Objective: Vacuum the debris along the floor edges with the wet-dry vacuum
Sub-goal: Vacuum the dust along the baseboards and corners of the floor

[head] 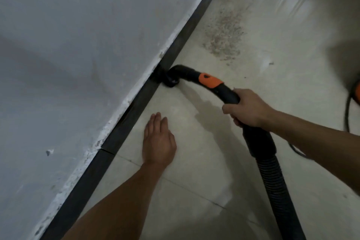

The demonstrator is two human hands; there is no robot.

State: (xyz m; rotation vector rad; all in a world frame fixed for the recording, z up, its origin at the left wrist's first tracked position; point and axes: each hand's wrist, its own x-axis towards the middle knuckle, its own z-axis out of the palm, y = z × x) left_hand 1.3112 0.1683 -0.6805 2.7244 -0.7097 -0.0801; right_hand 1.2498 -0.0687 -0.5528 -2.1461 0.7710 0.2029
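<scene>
Two grips: yours, both visible.
Right grip: clenched round vacuum hose.
Left grip: released, flat, low over floor.
Nozzle: against baseboard at floor edge.
Debris: speckled patch beyond nozzle.

No text, label, brand or number can be read on anything in view.
</scene>
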